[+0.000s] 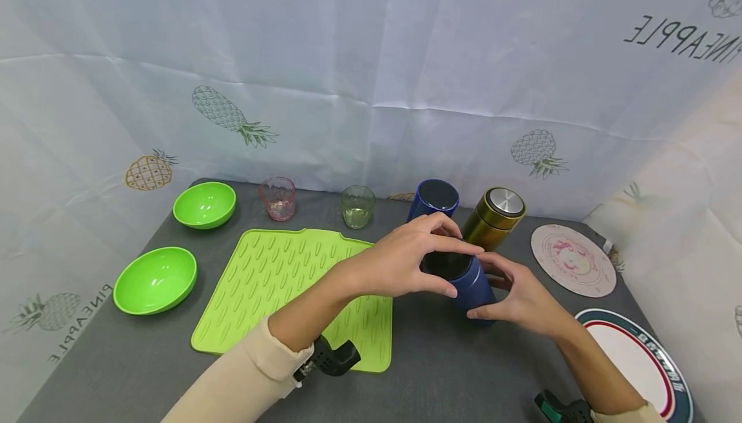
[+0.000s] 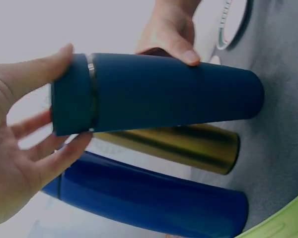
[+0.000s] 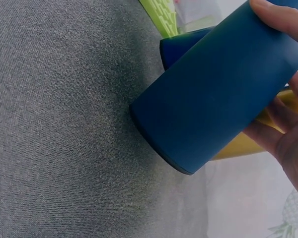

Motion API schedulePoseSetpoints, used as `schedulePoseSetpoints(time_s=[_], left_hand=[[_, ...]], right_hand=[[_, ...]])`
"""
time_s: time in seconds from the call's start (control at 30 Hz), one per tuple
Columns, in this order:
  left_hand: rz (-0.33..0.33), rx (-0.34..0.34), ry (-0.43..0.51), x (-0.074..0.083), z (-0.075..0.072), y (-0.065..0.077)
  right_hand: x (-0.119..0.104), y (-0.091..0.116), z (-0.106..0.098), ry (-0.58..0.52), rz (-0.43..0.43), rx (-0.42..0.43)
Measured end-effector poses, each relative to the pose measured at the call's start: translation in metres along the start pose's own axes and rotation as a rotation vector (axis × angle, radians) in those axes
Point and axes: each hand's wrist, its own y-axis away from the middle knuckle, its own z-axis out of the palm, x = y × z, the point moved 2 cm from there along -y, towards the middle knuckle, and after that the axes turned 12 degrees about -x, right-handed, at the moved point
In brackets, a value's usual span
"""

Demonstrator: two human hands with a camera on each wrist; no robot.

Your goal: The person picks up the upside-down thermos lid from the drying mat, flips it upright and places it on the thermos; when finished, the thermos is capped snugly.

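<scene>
A dark blue thermos [image 1: 474, 289] stands between my hands at the right of the mat. My left hand [image 1: 400, 257] grips its lid from above, thumb on one side and fingers on the other, as the left wrist view shows. Between the lid [image 2: 71, 94] and the body [image 2: 154, 91] runs a thin silver ring. Lower down, my right hand [image 1: 516, 294] holds the body with thumb and fingers around it. In the right wrist view the base of the thermos [image 3: 218, 94] is close over the grey tabletop.
Behind stand a shiny blue thermos [image 1: 436, 197] and a gold thermos [image 1: 489, 223]. A pink glass [image 1: 279, 201] and a green glass [image 1: 356, 209] are farther left, near two green bowls [image 1: 205, 205]. A green mat [image 1: 278, 275] lies centrally; a pink disc [image 1: 574, 261] and white plate [image 1: 623, 358] lie right.
</scene>
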Motion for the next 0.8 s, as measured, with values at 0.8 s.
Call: schedulePoseSetpoints(time_s=[0.8], left_hand=[[-0.008,-0.016,-0.006,0.0026,-0.0054,0.0041]], right_hand=[[0.0022,-0.0009,-0.0013,-0.025,-0.029,-0.008]])
